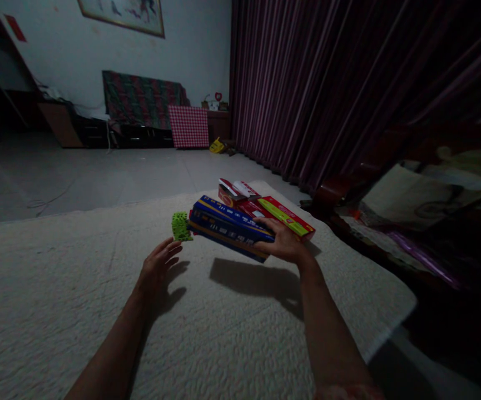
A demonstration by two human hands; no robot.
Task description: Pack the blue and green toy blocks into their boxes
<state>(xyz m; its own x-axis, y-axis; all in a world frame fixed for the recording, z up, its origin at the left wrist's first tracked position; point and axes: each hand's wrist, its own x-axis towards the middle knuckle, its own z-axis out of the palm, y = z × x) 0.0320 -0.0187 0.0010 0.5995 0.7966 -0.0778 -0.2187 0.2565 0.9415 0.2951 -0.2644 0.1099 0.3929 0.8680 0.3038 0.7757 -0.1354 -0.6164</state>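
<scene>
My right hand (284,240) grips the right end of a long blue box (227,225) with yellow stripes and white print. The box is tilted and held above the cream quilted cover (232,333), where its shadow falls. Fingers apart and holding nothing, my left hand (160,264) hovers just below a bright green perforated object (181,226). That green object is close to the left end of the blue box; whether they touch I cannot tell. Behind the blue box lie a red and yellow-green box (288,215) and a red carton with raised flaps (238,191).
A dark wooden seat (327,191) with bags and a purple packet (426,258) stands at the right. Purple curtains (273,83) hang behind. Across the tiled floor (140,172) are a low cabinet (135,136) and a red checked cloth (189,126).
</scene>
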